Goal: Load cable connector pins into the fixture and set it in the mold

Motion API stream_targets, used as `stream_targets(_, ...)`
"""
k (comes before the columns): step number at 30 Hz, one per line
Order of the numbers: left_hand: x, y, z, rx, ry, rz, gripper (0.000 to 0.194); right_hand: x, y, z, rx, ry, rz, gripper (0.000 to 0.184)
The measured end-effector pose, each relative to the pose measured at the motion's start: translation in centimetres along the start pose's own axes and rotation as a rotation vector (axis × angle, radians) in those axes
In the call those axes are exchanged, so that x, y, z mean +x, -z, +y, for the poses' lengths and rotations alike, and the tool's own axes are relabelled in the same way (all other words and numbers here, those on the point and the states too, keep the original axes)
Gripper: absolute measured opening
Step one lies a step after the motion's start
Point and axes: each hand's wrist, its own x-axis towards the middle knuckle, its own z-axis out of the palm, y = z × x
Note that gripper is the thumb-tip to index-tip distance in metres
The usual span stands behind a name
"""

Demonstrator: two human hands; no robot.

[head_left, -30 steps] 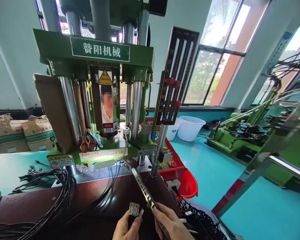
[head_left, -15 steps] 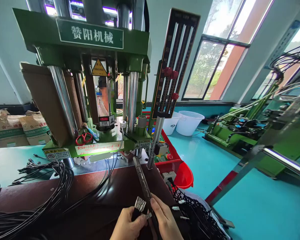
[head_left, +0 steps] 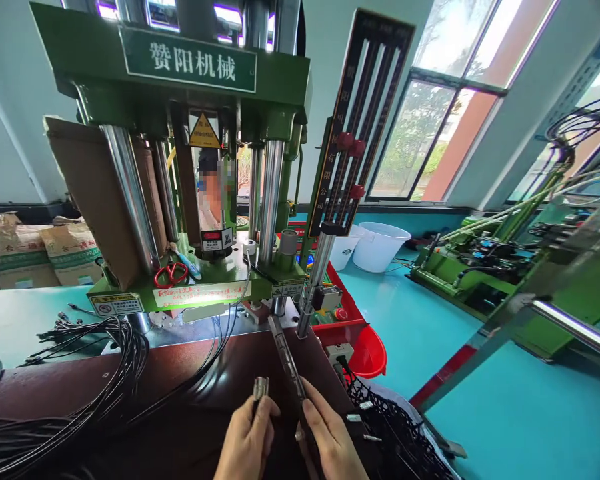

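Note:
My left hand (head_left: 246,437) is closed around a small bundle of silvery metal connectors (head_left: 261,387), their tips pointing up. Black cable ends seem to run down into the palm. Beside it, my right hand (head_left: 327,437) grips the near part of a long dark slotted bar (head_left: 286,357), thumb and fingers along its side. The bar slants away over the dark red tabletop (head_left: 215,370) toward the foot of the green press. A small metal piece (head_left: 300,435) shows at the bar's left edge, next to my right fingers. A gap separates the left hand from the bar.
The green press (head_left: 190,87) stands behind the table, with red scissors (head_left: 171,274) on its ledge. Coiled black cables (head_left: 115,360) lie left. At right are a pile of black cables (head_left: 405,427), a red bin (head_left: 370,350) and a metal rail (head_left: 575,327).
My left hand has drawn left, away from the bar, and the connectors in it now stand upright and closer together. My right hand keeps its hold on the bar. The view has shifted slightly.

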Motion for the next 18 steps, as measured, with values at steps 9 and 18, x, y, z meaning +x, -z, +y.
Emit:
stream_targets(9,0.22,-0.15,0.42,0.246,-0.056,-0.088,0.019,-0.08,-0.01,-0.96,0.079,-0.063,-0.036,0.053)
stream_targets(18,0.09,-0.09,0.25,0.297,-0.016,-0.091,0.017,-0.13,0.47,-0.69,0.024,-0.037,-0.128,0.052)
